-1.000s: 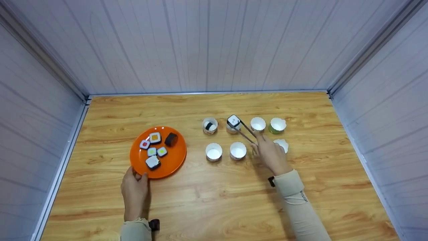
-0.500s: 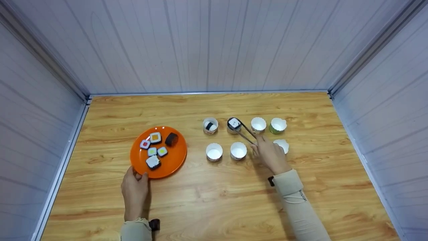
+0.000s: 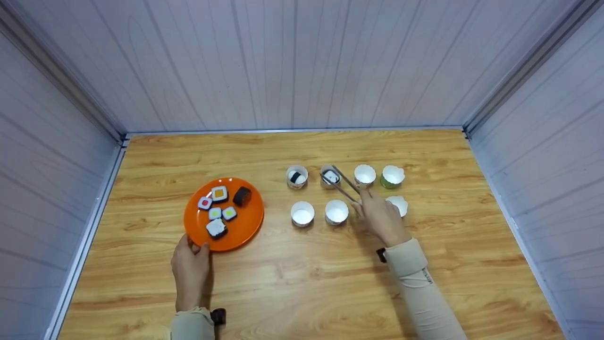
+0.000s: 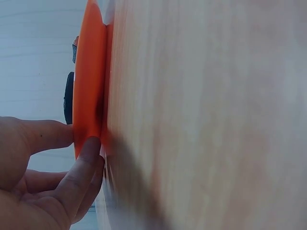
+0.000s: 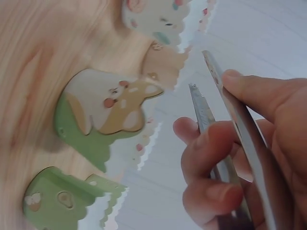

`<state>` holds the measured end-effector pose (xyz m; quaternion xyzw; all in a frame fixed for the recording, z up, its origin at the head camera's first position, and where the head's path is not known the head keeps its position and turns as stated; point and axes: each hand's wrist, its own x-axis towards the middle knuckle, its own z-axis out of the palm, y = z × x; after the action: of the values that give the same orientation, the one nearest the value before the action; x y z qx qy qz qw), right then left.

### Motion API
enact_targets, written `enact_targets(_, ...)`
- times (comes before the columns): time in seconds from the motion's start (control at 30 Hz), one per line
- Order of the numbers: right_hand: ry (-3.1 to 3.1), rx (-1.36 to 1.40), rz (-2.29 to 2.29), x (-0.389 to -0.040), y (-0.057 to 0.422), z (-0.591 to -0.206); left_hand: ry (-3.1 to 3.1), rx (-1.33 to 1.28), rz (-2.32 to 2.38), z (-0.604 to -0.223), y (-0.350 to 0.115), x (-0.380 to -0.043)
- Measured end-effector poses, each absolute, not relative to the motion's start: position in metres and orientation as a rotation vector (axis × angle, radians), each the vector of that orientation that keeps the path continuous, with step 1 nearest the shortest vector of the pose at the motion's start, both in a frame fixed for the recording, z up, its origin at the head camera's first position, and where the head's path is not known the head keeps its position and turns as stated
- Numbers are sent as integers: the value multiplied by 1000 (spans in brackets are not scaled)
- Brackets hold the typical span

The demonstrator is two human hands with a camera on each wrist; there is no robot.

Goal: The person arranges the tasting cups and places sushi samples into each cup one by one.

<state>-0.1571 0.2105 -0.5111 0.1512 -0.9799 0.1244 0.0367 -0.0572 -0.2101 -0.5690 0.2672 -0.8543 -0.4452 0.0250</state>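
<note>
Sushi piece (image 3: 331, 176) sits in a far-row cup (image 3: 326, 185), tongs (image 5: 252, 143) spread over it

Your right hand (image 3: 382, 215) holds the metal tongs between thumb and curled fingers, and their two tips stand apart above the second cup from the left in the far row. Inside that cup lies the white-topped, dark-edged sushi piece; you cannot tell from these views whether a tip touches it. Just left of it, another cup (image 3: 289, 182) contains a white piece with a black band (image 3: 297, 177). Two more white-lined cups, a patterned one (image 3: 364, 174) and a green one (image 3: 392, 177), continue the row to the right. Nearer you stand two cups (image 3: 302, 214) (image 3: 336, 212) side by side, with a third (image 3: 398, 205) partly hidden by your right hand.

Your left hand (image 3: 189, 271) pinches the near-left rim of the orange plate (image 3: 245, 224), thumb above and fingers below. The plate rests on the wood-grain table (image 3: 283, 274), bearing an orange-centred roll (image 3: 219, 194), a red-centred roll (image 3: 205, 203), two yellow-green-centred rolls (image 3: 229, 213), a dark piece (image 3: 242, 196) and a white-topped block (image 3: 216, 228).
</note>
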Motion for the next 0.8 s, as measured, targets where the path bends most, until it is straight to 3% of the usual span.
enact_targets(0.3, -2932, 644, 366, -150, 179, -505, -2659, 820, -1361, -568, -209, -57)
enact_targets(0.8, -2969, 969, 216, -149, 80, -503, -2641, 844, -1419, -568, -210, -58)
